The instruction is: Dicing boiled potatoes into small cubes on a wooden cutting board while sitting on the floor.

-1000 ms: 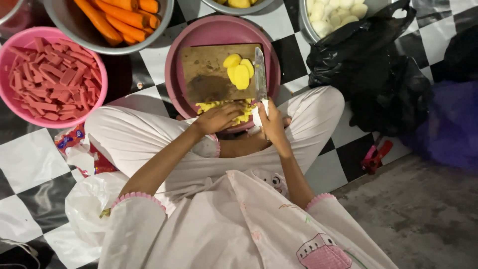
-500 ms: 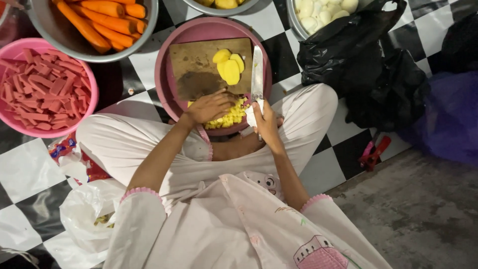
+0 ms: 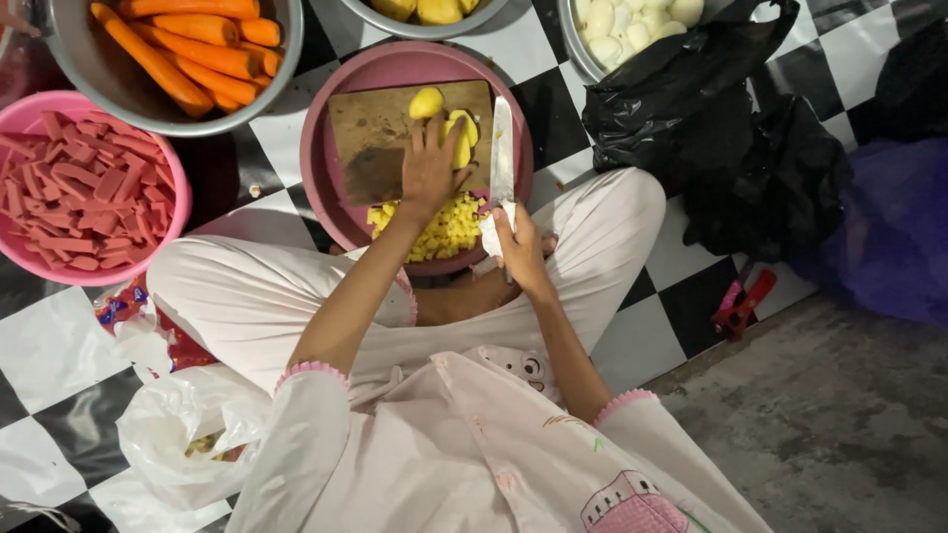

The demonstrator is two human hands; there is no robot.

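I sit cross-legged on a checkered floor with a pink basin (image 3: 326, 148) in front of me. A wooden cutting board (image 3: 370, 133) lies in it. My left hand (image 3: 431, 166) reaches over the board and rests on yellow potato slices (image 3: 462, 136). My right hand (image 3: 518, 247) grips the handle of a knife (image 3: 502, 148) whose blade lies along the board's right edge. Diced yellow potato (image 3: 444, 225) is piled in the basin's near side.
A metal bowl of peeled carrots (image 3: 188, 54) and a pink bowl of red sausage sticks (image 3: 84, 188) stand at left. Bowls of potatoes (image 3: 425, 10) and pale peeled pieces (image 3: 632, 20) sit at the top. Black plastic bags (image 3: 731, 128) lie right, white bag (image 3: 188, 434) at left.
My left hand has moved from the diced pile at the basin's near side up onto the potato slices on the board. The knife blade stays at the board's right edge.
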